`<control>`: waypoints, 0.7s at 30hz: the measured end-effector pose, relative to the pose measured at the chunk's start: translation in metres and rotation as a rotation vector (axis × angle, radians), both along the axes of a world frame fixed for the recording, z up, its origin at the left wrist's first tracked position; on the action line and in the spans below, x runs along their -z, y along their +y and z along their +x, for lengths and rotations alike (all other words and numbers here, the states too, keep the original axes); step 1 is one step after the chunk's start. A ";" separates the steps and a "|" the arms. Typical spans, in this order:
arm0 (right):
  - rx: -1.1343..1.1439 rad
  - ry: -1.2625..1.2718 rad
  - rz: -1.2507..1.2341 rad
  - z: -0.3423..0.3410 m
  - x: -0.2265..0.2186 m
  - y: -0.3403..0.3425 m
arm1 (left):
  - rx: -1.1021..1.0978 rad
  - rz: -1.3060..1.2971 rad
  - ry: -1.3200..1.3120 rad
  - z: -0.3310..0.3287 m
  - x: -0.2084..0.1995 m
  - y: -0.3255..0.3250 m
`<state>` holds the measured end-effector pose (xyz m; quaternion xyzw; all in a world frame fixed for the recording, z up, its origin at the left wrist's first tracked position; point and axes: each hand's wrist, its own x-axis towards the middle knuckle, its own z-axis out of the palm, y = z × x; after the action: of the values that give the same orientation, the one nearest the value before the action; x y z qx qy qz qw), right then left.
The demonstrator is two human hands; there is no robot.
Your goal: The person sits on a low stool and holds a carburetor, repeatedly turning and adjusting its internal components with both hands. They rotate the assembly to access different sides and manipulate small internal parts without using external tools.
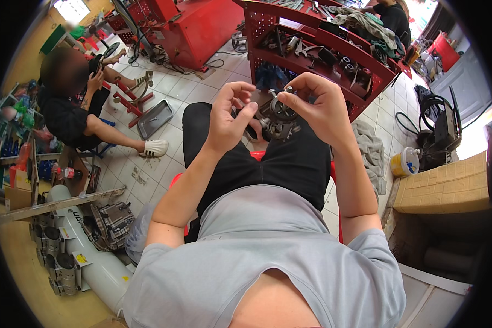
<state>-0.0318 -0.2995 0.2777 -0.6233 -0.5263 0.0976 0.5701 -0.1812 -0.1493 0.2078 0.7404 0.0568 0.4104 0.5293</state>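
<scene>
My left hand (229, 117) is raised over my lap. Its fingers are curled and stand apart from the thumb, and nothing shows between them. Facing it, my right hand (320, 106) pinches a small shiny metal part (289, 89) between thumb and forefinger. Just below and between the hands is a greasy metal mechanical assembly (279, 128) with a dark round piece on top. Its exact kind is hard to make out, and my right fingers cover some of it. Whether the pinched part is joined to the assembly I cannot tell.
Ahead stands a red tool cart (311, 71) loaded with tools. At the left a seated person (74, 104) holds a phone near a grey tray (156, 119). A yellow-and-white bucket (404, 163) and crumpled grey cloth (368, 156) lie to the right. A white cylinder (95, 262) is lower left.
</scene>
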 end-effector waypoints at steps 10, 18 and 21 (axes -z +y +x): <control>-0.030 0.023 0.020 0.002 0.001 0.000 | 0.104 0.119 0.198 0.003 -0.003 -0.008; -0.033 0.008 -0.010 0.002 0.001 0.000 | 0.309 -0.076 0.140 0.004 0.000 -0.001; -0.059 0.014 -0.006 0.001 0.001 0.000 | 0.346 -0.196 0.104 0.004 0.002 0.000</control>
<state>-0.0308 -0.2997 0.2768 -0.6086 -0.5402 0.1201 0.5687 -0.1768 -0.1494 0.2060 0.7042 -0.0044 0.2673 0.6577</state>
